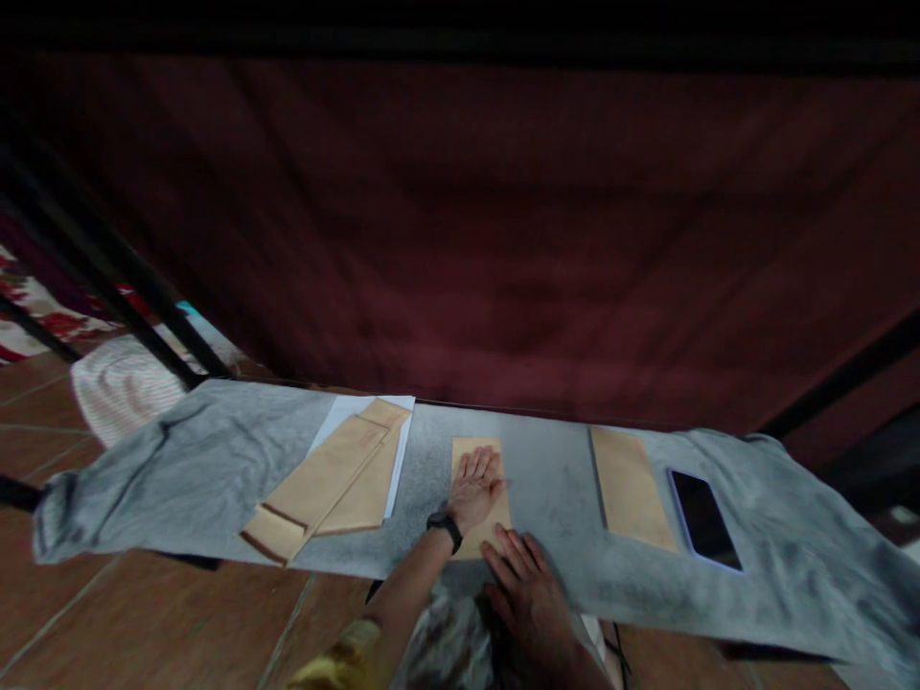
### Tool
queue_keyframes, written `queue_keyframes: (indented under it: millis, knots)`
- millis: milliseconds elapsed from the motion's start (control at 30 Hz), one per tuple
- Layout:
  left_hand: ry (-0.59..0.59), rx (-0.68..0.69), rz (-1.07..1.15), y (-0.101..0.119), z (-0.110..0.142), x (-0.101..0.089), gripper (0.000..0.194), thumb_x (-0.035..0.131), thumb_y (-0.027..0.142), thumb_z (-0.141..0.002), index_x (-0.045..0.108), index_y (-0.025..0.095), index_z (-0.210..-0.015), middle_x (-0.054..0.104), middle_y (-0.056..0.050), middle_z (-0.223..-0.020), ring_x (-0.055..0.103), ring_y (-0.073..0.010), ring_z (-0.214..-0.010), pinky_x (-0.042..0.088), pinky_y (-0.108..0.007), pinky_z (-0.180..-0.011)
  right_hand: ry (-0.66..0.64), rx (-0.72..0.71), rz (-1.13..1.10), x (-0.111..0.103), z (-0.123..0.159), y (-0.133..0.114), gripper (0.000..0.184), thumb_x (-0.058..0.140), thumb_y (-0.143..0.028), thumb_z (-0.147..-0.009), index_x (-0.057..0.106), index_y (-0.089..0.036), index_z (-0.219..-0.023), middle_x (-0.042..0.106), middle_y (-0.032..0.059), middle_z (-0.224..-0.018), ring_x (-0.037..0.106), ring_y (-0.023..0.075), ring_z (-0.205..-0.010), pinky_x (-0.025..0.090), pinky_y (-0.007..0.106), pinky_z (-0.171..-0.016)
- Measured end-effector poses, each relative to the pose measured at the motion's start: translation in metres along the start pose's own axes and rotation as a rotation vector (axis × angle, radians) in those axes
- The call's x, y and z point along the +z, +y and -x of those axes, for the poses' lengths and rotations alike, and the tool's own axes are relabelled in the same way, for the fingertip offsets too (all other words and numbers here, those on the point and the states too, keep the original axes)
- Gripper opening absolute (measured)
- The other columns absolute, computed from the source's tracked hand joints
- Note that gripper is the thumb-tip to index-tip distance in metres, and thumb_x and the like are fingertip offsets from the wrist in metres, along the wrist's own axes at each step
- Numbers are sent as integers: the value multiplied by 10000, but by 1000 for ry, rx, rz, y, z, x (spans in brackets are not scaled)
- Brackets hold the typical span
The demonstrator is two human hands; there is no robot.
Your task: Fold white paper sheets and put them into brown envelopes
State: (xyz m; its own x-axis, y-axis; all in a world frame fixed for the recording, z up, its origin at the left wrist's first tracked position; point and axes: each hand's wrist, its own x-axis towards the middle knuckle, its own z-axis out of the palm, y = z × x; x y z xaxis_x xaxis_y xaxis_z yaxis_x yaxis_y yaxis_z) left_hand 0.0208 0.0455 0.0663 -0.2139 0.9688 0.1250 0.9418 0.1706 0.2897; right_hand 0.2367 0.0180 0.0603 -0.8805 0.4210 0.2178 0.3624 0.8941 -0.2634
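A brown paper envelope (471, 546) lies upright in front of me on the grey cloth. My left hand (475, 487), with a black watch on the wrist, rests flat over its middle, fingers stretched toward the far end. My right hand (528, 586) is spread at the near right corner, its fingertips touching or just beside the envelope's edge. Neither hand grips anything. To the left, several brown envelopes (331, 470) overlap at a slant on white paper (397, 470). On the right lies another brown envelope or stack (632, 489).
A phone (705, 519) in a light purple case lies at the right. Grey cloth (553, 479) covers the narrow bench. Behind it hangs a dark red panel (467, 240), with black metal bars (136, 278) at the left. Tiled floor (237, 613) shows below.
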Motion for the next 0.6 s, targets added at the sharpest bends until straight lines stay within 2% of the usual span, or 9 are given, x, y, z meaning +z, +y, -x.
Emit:
queue_keyframes:
  millis: [133,233,333,467,600]
  knots:
    - [17,106,3,-2,50,0,560,324,427,-1043,356,193,-1550,382,-102,-1614,304,-239,-1507,253,-484,-1227,-3,5,-6,-1,-3,-2,490,502,-383,-1014,461,-327,-1498,433,25,-1577,417,234,-1443,291,466,-1219]
    - [53,129,-6,-1,92,2,553,345,427,-1047,330,229,-1562,399,-91,-1605,342,-223,-1490,290,-470,-1219,-8,22,-5,-1,-3,-4,453,498,-360,-1012,516,-307,-1462,428,24,-1580,408,230,-1449,287,466,-1223]
    - [146,46,-21,3,123,9,536,389,395,-1037,362,239,-1549,399,-107,-1602,362,-250,-1481,320,-499,-1201,-14,27,1,-3,-2,-5,455,495,-344,-1011,513,-309,-1464,390,31,-1603,392,230,-1459,295,466,-1219]
    - [265,-209,-5,12,138,16,590,472,422,-990,413,162,-1515,364,-189,-1607,329,-355,-1486,344,-566,-1161,-14,22,6,-4,0,-6,497,478,-335,-1017,436,-333,-1512,380,22,-1610,382,223,-1465,302,467,-1215]
    - [264,-314,79,23,132,11,596,520,417,-950,449,152,-1479,473,-209,-1524,396,-389,-1430,356,-587,-1129,20,28,20,-2,1,-8,521,498,-310,-1005,425,-317,-1520,373,31,-1612,395,234,-1458,316,475,-1209]
